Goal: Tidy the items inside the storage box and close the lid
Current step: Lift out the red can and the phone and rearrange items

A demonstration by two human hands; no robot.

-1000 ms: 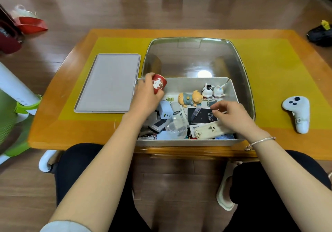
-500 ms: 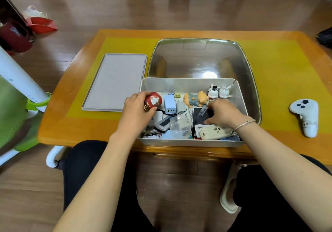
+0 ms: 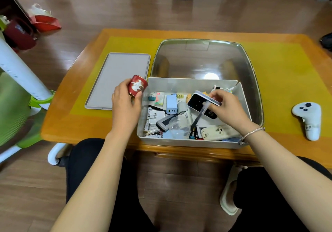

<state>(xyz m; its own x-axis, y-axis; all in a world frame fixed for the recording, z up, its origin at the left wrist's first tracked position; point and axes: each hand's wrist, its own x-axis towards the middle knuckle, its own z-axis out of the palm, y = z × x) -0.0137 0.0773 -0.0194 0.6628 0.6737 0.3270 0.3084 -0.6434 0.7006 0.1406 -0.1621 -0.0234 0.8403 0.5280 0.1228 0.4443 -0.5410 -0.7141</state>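
Reading "MINI": white cylinder [image 3: 186, 114] label.

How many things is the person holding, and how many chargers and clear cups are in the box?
Held things: 2, red can and black device
Chargers: 2, blue and white
Clear cups: 1
Total: 5

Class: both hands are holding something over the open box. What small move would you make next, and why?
Probably set the red can upright in the box's far-left corner. The left hand grips it at the box's left wall, the floor nearest that corner holds only small clips and a flat packet, and the right hand is busy lifting the black device clear of the clutter.
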